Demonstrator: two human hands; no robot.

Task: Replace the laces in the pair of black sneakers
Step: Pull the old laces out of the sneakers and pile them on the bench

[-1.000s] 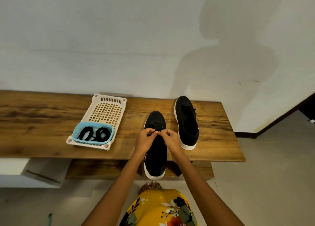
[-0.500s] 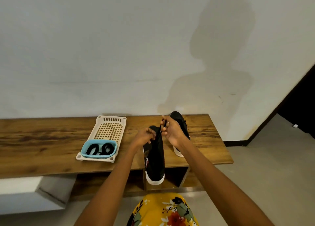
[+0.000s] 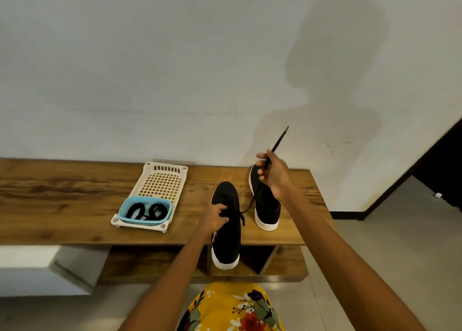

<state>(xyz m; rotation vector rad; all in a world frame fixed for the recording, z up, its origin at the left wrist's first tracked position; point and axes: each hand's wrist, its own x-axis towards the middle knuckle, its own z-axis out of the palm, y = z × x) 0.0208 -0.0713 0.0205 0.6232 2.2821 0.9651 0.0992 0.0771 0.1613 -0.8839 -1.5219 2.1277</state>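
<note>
Near shoe [image 3: 226,227] overhanging table [image 3: 62,205] front edge is gripped by left hand [image 3: 215,217]; lace [image 3: 275,147] is pinched by right hand [image 3: 273,177]. Risk: shoe is tipped off if lace snags.

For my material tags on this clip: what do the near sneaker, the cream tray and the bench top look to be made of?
Near sneaker: matte black upper, probably knit or canvas, no shine; white sole, likely rubber.
Cream tray: moulded plastic by its look, with a regular grid of holes and slotted rim.
Bench top: brown wood grain with dark streaks; solid wood or laminate, cannot tell.
</note>
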